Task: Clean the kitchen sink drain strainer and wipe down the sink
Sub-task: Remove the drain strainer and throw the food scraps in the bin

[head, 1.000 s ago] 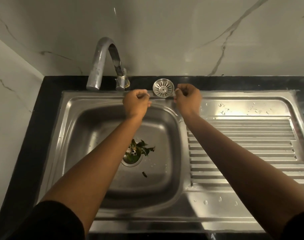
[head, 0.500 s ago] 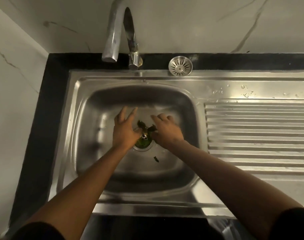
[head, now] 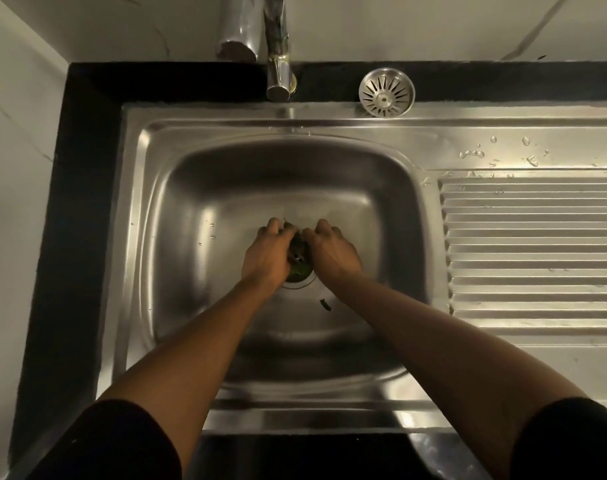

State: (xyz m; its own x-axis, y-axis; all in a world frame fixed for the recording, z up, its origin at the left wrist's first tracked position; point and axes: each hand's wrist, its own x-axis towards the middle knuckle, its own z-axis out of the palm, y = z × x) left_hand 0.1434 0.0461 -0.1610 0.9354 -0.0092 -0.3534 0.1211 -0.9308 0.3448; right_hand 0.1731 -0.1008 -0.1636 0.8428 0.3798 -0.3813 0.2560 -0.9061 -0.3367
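Observation:
The round steel drain strainer [head: 386, 92] lies on the sink's back rim, right of the tap. Down in the steel sink bowl [head: 205, 209] the open drain [head: 300, 271] holds a clump of green leaf scraps [head: 299, 251]. My left hand [head: 267, 254] and my right hand [head: 329, 252] sit on either side of the drain, fingers curled in around the scraps from both sides. Most of the clump is hidden between the hands. One small dark scrap [head: 325, 304] lies loose on the bowl floor, just right of the drain.
A chrome tap [head: 257, 39] arches over the bowl from the black counter [head: 80, 202] at the back. The ribbed drainboard [head: 534, 247] lies to the right, with water drops near its top. Marble wall panels stand behind and to the left.
Both hands left the strainer on the back rim, came down into the bowl, and have closed in on the leaf scraps at the drain. The camera has tilted further down.

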